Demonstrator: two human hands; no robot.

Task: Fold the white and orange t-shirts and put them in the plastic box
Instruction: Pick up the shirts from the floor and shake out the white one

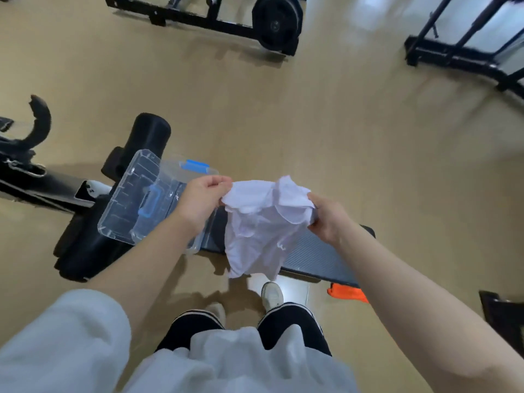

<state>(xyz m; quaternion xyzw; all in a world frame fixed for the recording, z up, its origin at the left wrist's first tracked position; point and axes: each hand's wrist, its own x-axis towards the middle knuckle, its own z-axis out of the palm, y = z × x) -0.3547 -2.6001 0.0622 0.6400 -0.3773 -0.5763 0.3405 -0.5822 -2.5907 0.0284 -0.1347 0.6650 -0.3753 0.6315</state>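
Both hands are up over the bench (pixel 317 253) and the white shirt (pixel 261 228) hangs between them, crumpled and unfolded. The left hand (pixel 202 198) pinches the shirt's upper edge, fingers and thumb curled on the cloth. The right hand (pixel 329 217) grips the opposite upper corner, fingers wrapped into the fabric. From those two holds the shirt droops below the hands, its lower hem dangling past the bench's near edge, above the floor (pixel 340 123).

Just left of the left hand, partly behind its wrist, sits the clear box (pixel 136 199) on the bench, open side up, with a blue handle on its near wall and a blue clip at its far rim. It holds no shirt that can be seen.

Below the right forearm, down at the bench's near edge, a scrap of orange shirt (pixel 347 295) pokes out; the arm hides the rest.

Under the hanging white shirt, a white shoe (pixel 271 296) stands on the floor.
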